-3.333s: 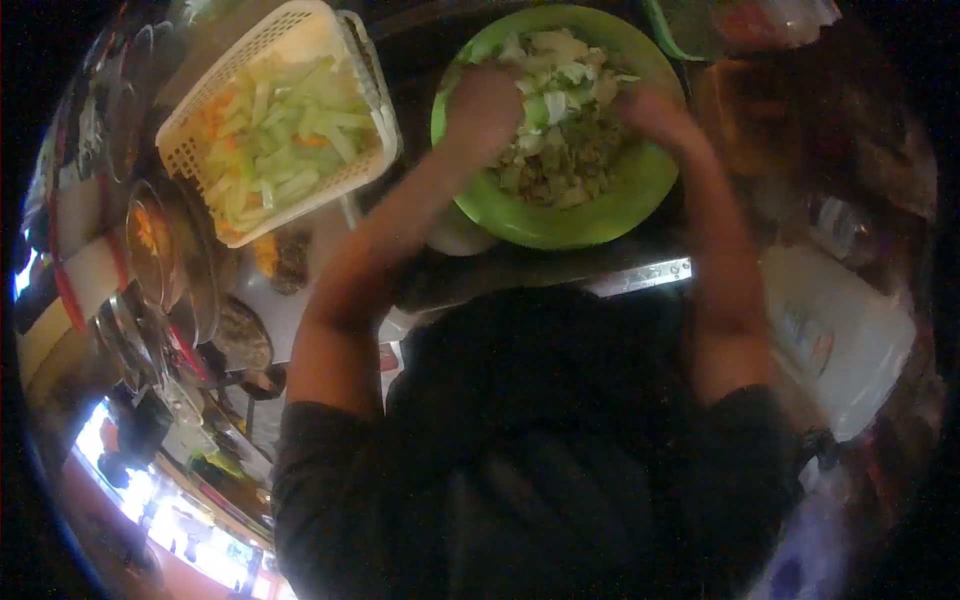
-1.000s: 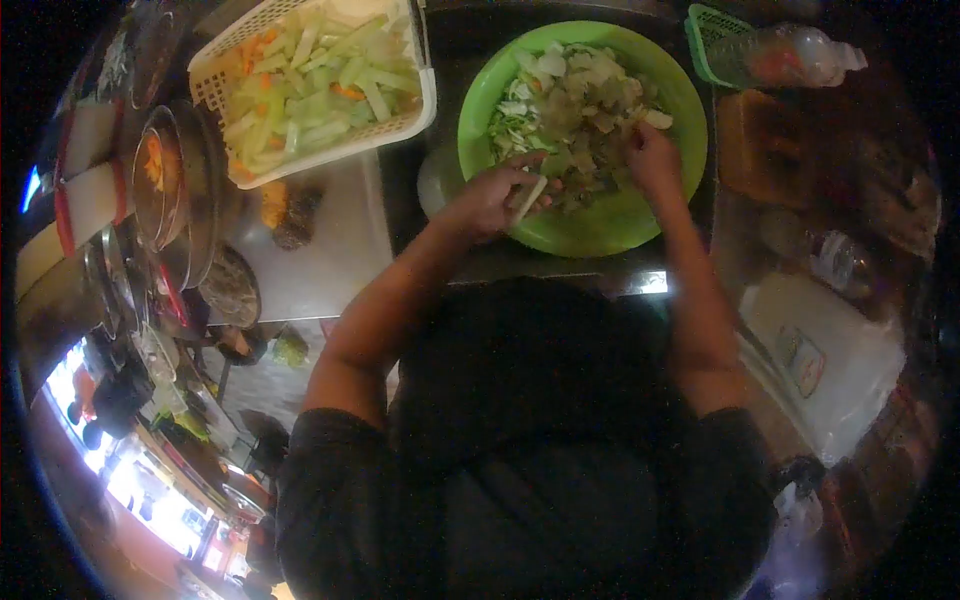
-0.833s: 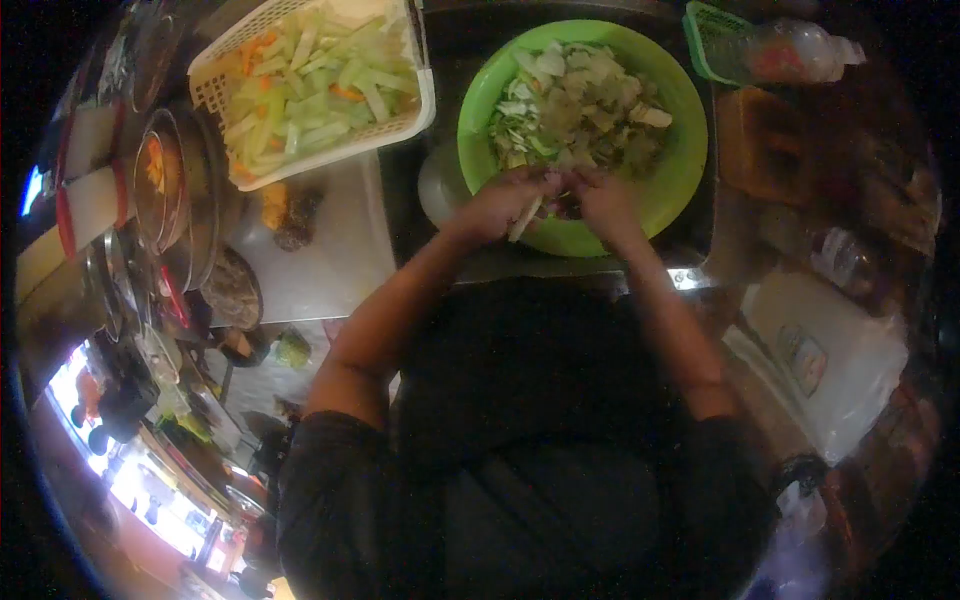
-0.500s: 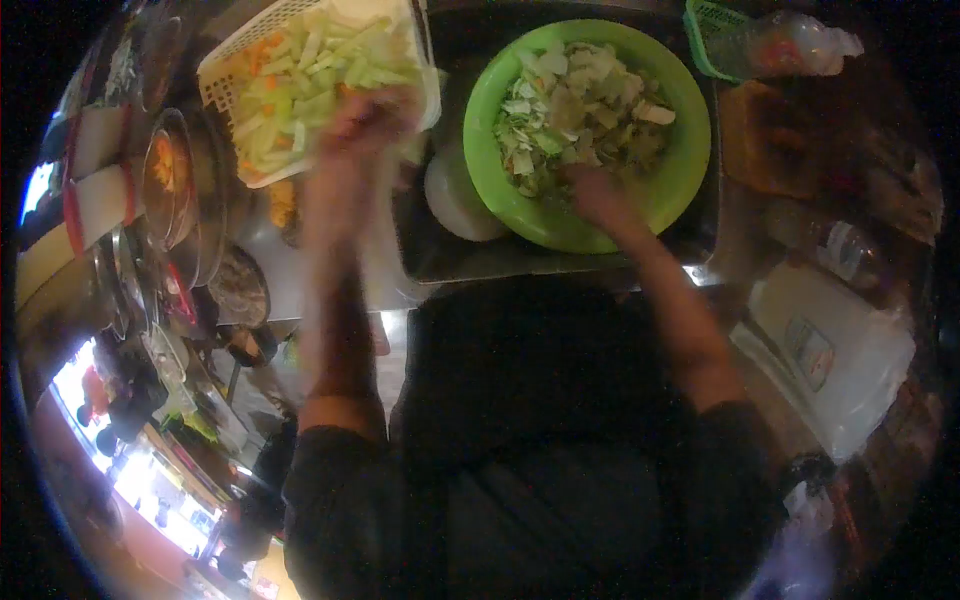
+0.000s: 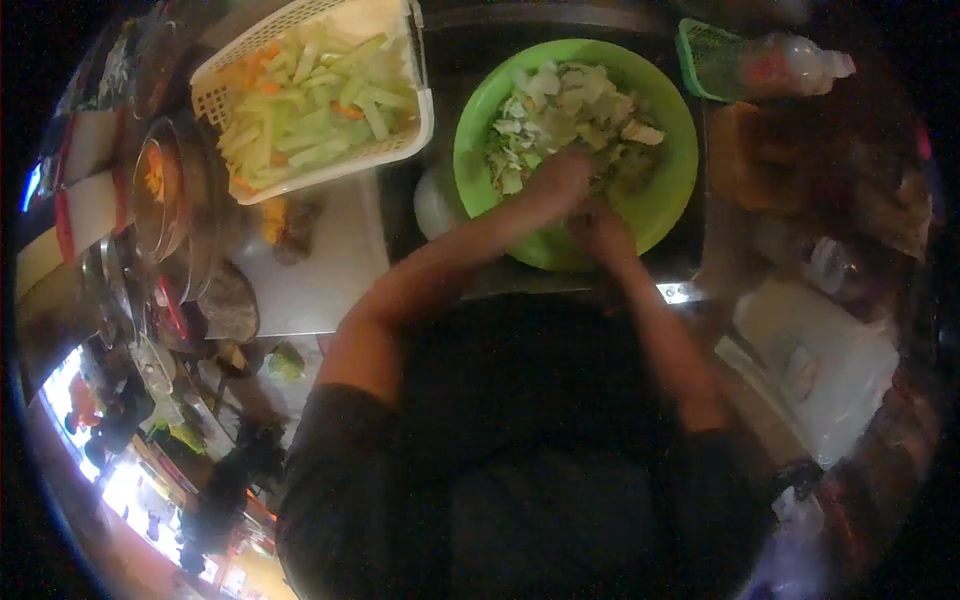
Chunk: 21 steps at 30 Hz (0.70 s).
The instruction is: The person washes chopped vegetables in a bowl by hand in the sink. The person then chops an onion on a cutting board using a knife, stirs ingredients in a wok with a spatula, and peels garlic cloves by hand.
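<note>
A wide green bowl (image 5: 681,180) holds a heap of chopped pale leafy vegetable (image 5: 575,100), which looks like cabbage. Reaching across from the left, my left hand (image 5: 562,185) is over the near part of the heap, its fingers blurred and partly hidden. My right hand (image 5: 603,230) is close beside it, inside the bowl's near side. Its fingers look bent, but blur and the left hand hide what they hold, if anything. To the left, a white plastic basket (image 5: 345,165) contains cut pale green vegetable sticks (image 5: 290,135) with some orange pieces among them.
A pale round object (image 5: 437,205) shows beside the bowl's left edge. At back right are a green basket (image 5: 705,60) and a clear plastic bottle (image 5: 795,65). Round metal bowls (image 5: 160,190) stand at far left. A white plastic-wrapped package (image 5: 820,370) lies at right.
My left hand has moved right, from the white basket to the green bowl. My right hand stays in the bowl, slightly lower in view. The whole view has shifted a little.
</note>
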Available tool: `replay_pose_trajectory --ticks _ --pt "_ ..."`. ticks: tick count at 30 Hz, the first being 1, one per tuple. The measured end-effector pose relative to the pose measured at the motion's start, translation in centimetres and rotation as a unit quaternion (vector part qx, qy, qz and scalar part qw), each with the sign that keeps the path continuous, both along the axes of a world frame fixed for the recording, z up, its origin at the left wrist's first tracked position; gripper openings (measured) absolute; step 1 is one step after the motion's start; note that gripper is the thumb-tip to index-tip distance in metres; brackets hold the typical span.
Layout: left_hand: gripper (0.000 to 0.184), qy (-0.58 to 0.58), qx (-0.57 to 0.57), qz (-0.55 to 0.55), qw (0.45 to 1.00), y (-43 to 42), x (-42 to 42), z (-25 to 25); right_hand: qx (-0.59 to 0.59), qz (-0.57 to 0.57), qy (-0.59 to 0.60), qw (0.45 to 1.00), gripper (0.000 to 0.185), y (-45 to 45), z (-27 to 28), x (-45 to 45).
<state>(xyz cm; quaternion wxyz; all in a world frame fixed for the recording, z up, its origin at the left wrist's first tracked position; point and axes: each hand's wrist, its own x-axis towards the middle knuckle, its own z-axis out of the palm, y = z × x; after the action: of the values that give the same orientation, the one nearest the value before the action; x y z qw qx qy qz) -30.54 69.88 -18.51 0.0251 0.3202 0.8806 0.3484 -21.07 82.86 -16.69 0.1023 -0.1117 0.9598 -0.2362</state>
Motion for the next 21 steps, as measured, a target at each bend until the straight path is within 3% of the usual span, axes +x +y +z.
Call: replay_pose_trajectory --ticks 1,4,6,7,8,10,12,13,14,16,17,19,20,21 --pt "0.025 0.0 0.004 -0.001 1.0 1.5 -0.4 -1.0 -0.021 -0.032 0.027 0.999 0.027 1.3 -0.2 0.6" --pt "0.028 -0.023 -0.022 0.053 0.998 4.2 -1.1 -3.1 -0.215 -0.135 -0.132 0.958 0.029 4.0 1.7 1.4" --pt "0.031 0.053 -0.029 -0.008 0.998 4.6 -1.3 -4.4 -0.389 -0.341 -0.323 0.792 0.027 4.2 5.6 0.7" --pt "0.031 0.054 -0.033 -0.01 0.998 4.5 -1.5 -2.9 -0.394 -0.34 -0.322 0.791 0.027 4.7 4.8 0.8" --pt "0.033 -0.053 -0.089 0.01 0.995 4.5 -1.3 -1.2 -0.347 -0.316 -0.271 0.84 0.025 5.6 3.7 1.2" --pt "0.034 -0.156 -0.15 0.026 0.976 4.0 -0.4 0.1 -0.302 -0.296 -0.214 0.881 0.023 5.9 3.3 1.1" --pt "0.035 -0.06 -0.04 0.005 0.997 2.1 1.2 -0.2 -0.193 -0.327 -0.241 0.893 0.024 6.0 3.6 1.2" --pt "0.035 -0.06 -0.044 -0.001 0.997 0.9 1.9 -0.5 -0.198 -0.332 -0.241 0.89 0.024 5.6 3.7 1.4" --pt "0.037 -0.139 -0.02 -0.031 0.99 -0.6 2.7 -0.8 -0.15 -0.232 -0.127 0.953 0.024 4.8 3.8 1.9" --pt "0.04 -0.217 0.001 -0.061 0.974 -3.4 4.3 0.2 -0.094 -0.093 -0.07 0.989 0.025 1.8 5.5 1.6" --pt "0.04 -0.33 0.169 -0.069 0.926 -4.7 5.2 1.5 -0.089 -0.057 -0.13 0.986 0.025 -0.6 7.0 0.8" --pt "0.04 -0.428 0.329 -0.074 0.839 -6.2 6.7 4.2 -0.01 -0.031 -0.046 0.998 0.023 -5.2 7.6 0.8" --pt "0.038 -0.515 0.392 0.024 0.762 -6.7 7.4 5.4 -0.011 -0.032 -0.044 0.998 0.023 -6.5 8.6 0.5" --pt "0.037 -0.555 0.418 0.071 0.716 -7.7 7.2 6.0 -0.089 -0.044 -0.01 0.995 0.023 -7.4 10.3 -0.2"
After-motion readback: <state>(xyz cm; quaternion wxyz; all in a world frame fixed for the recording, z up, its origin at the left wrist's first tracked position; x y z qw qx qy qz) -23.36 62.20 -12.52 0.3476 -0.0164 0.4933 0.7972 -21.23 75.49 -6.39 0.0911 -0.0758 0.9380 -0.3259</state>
